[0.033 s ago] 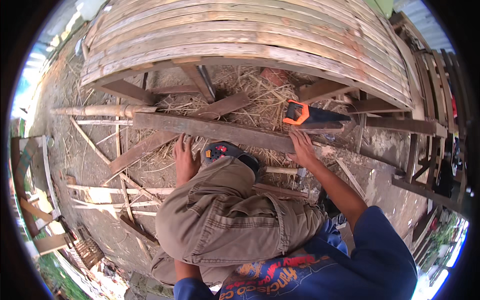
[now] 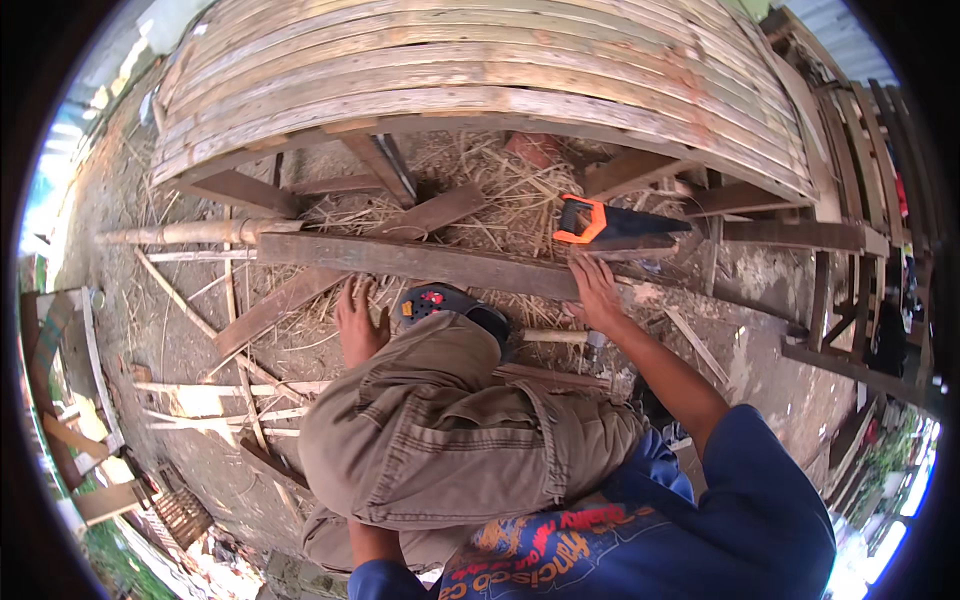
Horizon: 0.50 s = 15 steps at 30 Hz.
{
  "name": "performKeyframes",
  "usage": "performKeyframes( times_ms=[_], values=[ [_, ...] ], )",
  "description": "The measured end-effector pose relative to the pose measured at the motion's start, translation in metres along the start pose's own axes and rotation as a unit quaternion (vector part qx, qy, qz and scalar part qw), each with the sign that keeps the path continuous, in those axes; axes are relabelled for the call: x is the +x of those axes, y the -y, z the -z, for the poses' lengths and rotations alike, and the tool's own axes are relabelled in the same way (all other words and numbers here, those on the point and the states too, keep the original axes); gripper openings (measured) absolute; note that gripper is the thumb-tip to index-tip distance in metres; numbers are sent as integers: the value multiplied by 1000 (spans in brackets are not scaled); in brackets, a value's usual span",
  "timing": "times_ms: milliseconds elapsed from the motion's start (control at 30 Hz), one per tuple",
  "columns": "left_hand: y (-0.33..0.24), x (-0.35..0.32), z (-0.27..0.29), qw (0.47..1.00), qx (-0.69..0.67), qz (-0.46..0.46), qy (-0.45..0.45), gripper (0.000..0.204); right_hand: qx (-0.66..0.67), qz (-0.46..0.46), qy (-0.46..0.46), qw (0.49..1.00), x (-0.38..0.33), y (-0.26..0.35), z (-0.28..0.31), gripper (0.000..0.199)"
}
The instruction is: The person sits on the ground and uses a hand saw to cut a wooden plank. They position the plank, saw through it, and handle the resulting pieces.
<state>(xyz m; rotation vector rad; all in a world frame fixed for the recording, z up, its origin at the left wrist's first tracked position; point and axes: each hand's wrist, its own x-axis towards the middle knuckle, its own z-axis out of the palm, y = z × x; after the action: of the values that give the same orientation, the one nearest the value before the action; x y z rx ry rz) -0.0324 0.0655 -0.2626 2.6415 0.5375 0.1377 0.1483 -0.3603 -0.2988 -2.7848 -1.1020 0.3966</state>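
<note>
A long brown wooden plank [image 2: 420, 262] lies across in front of me, above the littered ground. My right hand [image 2: 600, 295] grips its right end, with the fingers over the wood and the thumb on the near side. My left hand [image 2: 360, 322] is open, fingers apart, just short of the plank's near edge and touching nothing I can make out. A handsaw [image 2: 620, 222] with an orange and black handle lies past the plank, near my right fingertips. A hammer [image 2: 555, 337] with a pale wooden handle is on the ground below my right hand.
A slatted bamboo bench [image 2: 480, 75] spans the far side, its wooden legs beneath. My dark clog [image 2: 455, 305] stands close to the plank. Wood strips [image 2: 180, 290] and a bamboo pole [image 2: 190, 232] lie at left. A wooden frame [image 2: 800, 235] stands at right.
My left hand has drawn back slightly from the plank, with its fingers more spread. My right hand stays at the plank's end. The whole view has shifted a little.
</note>
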Motion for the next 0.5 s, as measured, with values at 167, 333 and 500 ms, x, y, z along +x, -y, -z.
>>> performKeyframes(
  times_ms=[167, 333, 500],
  values=[
    [8, -34, 4, 990, 52, 40, -124, 48, 20, -37, -73, 996, -47, 21, 2, 75],
    [-1, -71, 7, 977, -40, 139, -155, 46, 163, -38, 0, 986, -85, 21, -12, 56],
    [3, -108, 38, 946, -161, 209, -190, 44, 163, 23, 58, 985, -75, 34, -46, 57]
  ],
)
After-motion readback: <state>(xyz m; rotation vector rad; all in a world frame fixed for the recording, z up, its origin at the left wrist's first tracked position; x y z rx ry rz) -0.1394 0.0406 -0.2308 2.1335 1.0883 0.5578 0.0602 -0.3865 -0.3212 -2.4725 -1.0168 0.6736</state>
